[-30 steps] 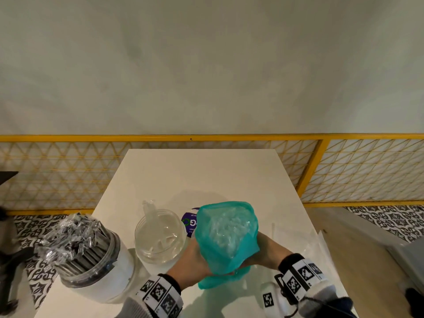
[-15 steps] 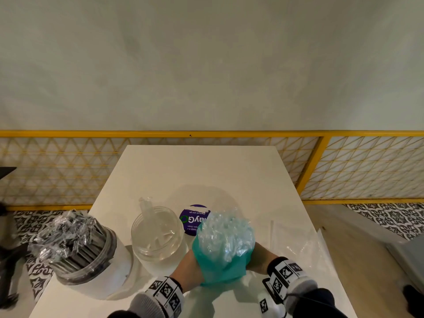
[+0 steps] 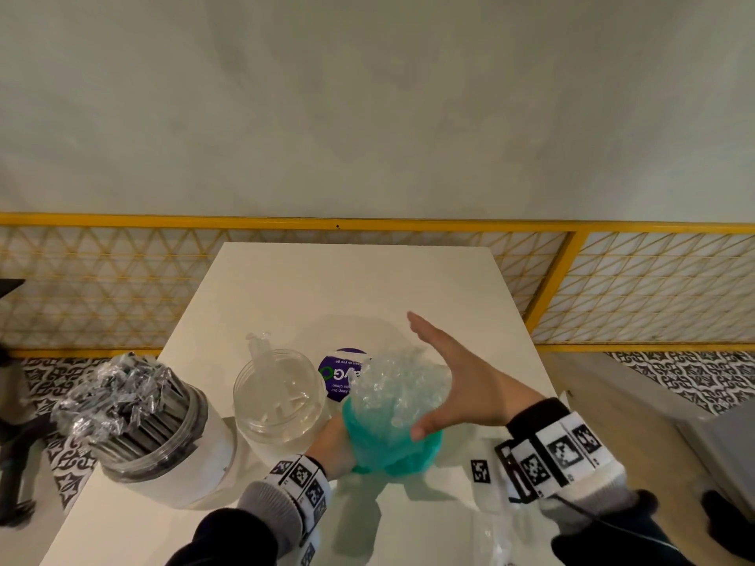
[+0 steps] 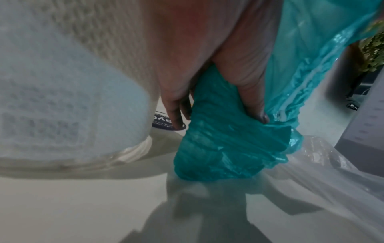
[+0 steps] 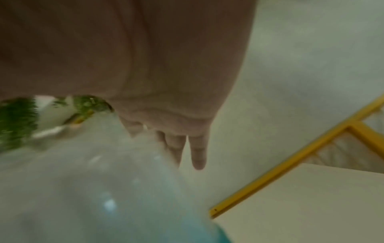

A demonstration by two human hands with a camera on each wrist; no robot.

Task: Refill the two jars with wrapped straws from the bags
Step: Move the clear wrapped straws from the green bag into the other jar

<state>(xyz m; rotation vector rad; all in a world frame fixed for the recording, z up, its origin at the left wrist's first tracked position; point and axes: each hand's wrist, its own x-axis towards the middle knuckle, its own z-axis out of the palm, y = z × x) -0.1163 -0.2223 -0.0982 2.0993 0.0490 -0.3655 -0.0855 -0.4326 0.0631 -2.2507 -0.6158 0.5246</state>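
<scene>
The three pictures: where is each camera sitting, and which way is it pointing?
Head: worn on the head, facing forward and down at the table, two jars and both hands; sleeves show.
Left wrist: along the left hand, whose grip bunches the teal bag.
Right wrist: along the right hand, fingers straight, toward the yellow railing; blurred.
Shared: the teal bag and the table appear in all three.

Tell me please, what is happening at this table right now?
A person is refilling straw jars. The left hand grips a teal bag of clear wrapped straws, standing on the white table. The right hand is open beside the straws. The near-empty jar stands left of the bag; the full jar is further left.
</scene>
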